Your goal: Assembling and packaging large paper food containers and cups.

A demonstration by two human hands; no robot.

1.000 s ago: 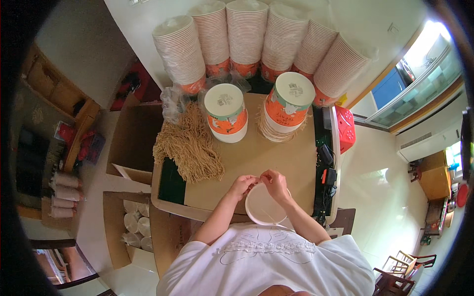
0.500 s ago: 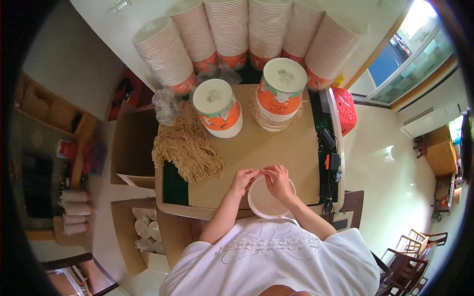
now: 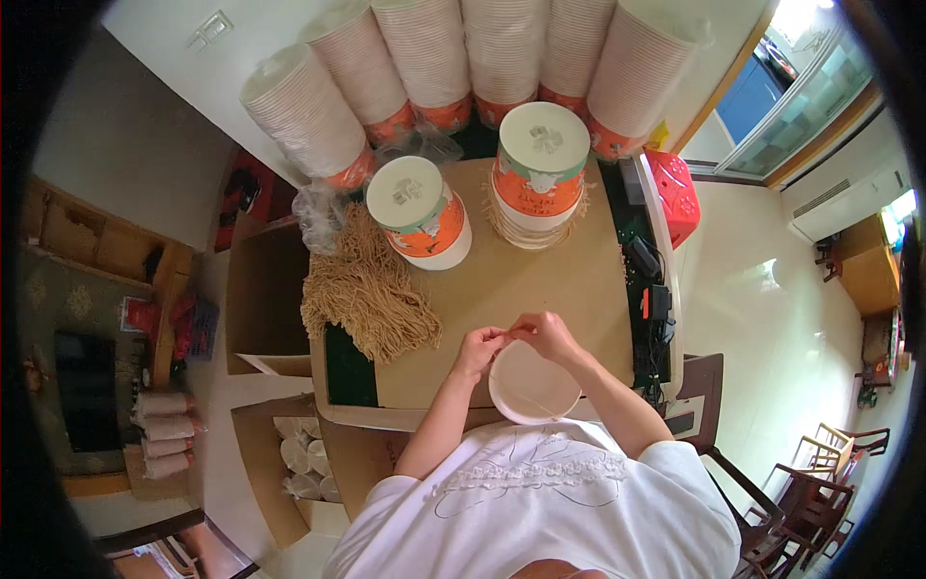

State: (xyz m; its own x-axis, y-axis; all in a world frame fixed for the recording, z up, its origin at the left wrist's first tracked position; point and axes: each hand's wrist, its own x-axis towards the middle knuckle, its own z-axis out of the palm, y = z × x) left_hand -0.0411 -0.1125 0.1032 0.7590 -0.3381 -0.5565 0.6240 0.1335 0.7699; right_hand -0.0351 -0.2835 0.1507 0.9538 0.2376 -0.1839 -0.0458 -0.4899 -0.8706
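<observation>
A white round paper tub (image 3: pixel 533 388) sits close against my body at the table's near edge, its opening facing up. At its far rim, my left hand (image 3: pixel 479 353) and my right hand (image 3: pixel 546 337) meet with fingertips pinched together. What they pinch is too small to make out. A thin pale line, perhaps a cord, crosses the tub's inside. To the left of my hands lies a heap of tan cords (image 3: pixel 371 299). Beyond them an orange-and-white paper tub (image 3: pixel 424 232) stands upside down, and a taller pair of nested tubs (image 3: pixel 540 188) has cord ends fringing its base.
Tall stacks of wrapped paper tubs (image 3: pixel 506 58) line the table's back against the wall. Crumpled clear plastic (image 3: pixel 323 222) lies beside the heap. Black adapters and cables (image 3: pixel 656 304) run along the right edge, near a red stool (image 3: pixel 672 198). An open carton (image 3: pixel 280 454) stands lower left.
The view has shifted slightly. My right hand has turned a little at the rim, its fingers bunched closer to my left hand's. The thin line in the tub now shows.
</observation>
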